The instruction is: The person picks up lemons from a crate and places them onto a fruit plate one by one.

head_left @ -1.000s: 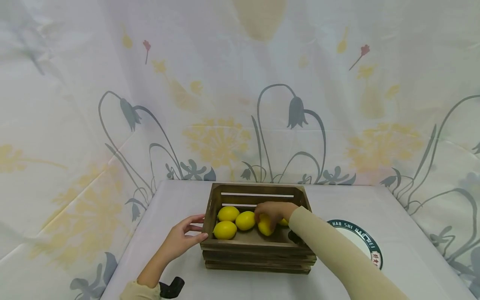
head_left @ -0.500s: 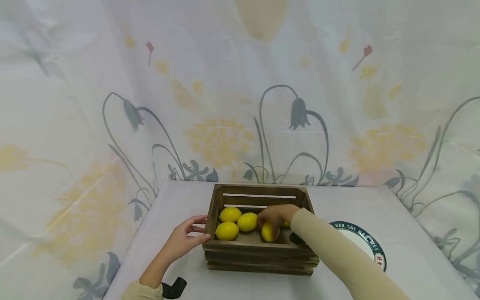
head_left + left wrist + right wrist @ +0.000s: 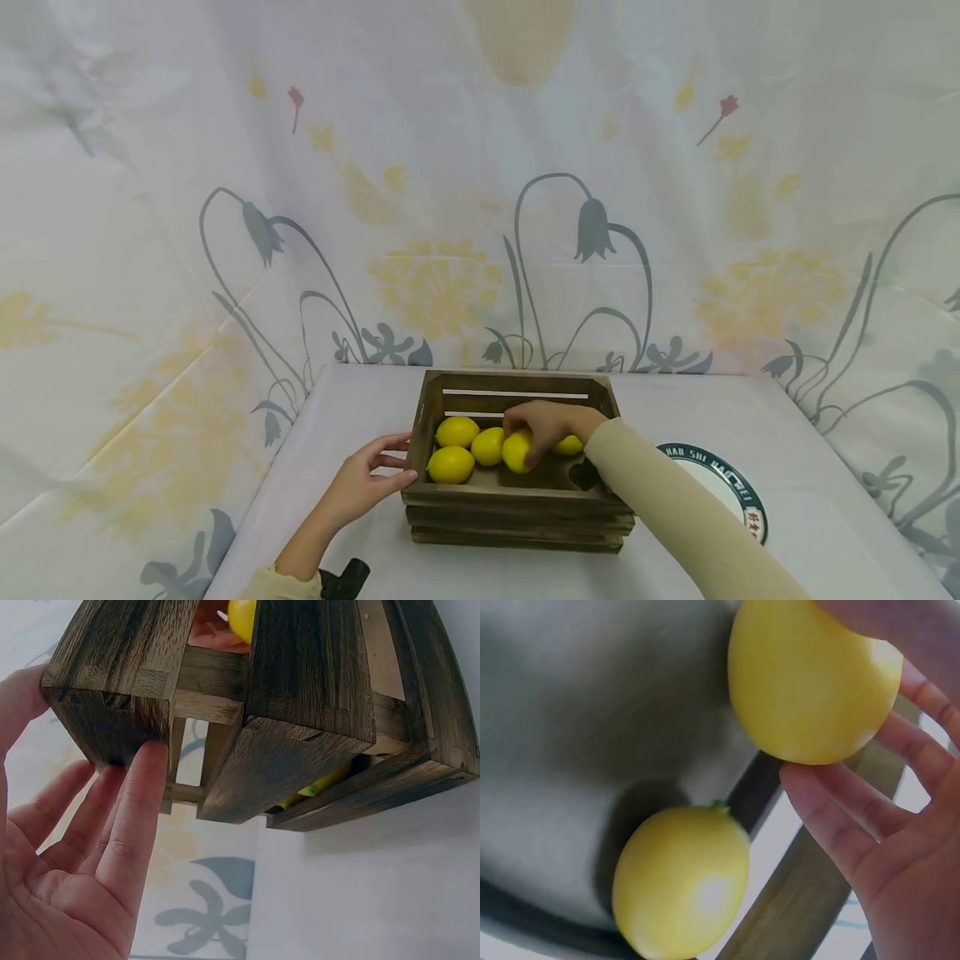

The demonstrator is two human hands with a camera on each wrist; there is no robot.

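A brown slatted wooden crate [image 3: 517,502] stands on the white table. Its left half holds a group of yellow lemons [image 3: 451,464], and another lemon [image 3: 568,445] lies by the right end. Inside the crate my right hand [image 3: 551,425] grips one lemon [image 3: 516,452], right beside the group. In the right wrist view, thumb and fingers are around that lemon [image 3: 810,682], while a second lemon [image 3: 682,885] sits on the crate floor. My left hand [image 3: 367,483] touches the crate's left end, its fingers mostly straight, thumb at the front corner.
A white plate [image 3: 693,468] with a dark green lettered rim is on the table right of the crate, partly hidden by my right sleeve. Flower-printed cloth [image 3: 450,167] hangs behind and at both sides. A black wrist device [image 3: 345,579] shows at my left cuff.
My right hand has moved the gripped lemon leftward and slightly back, up to the others. The left hand stays at the crate's left end.
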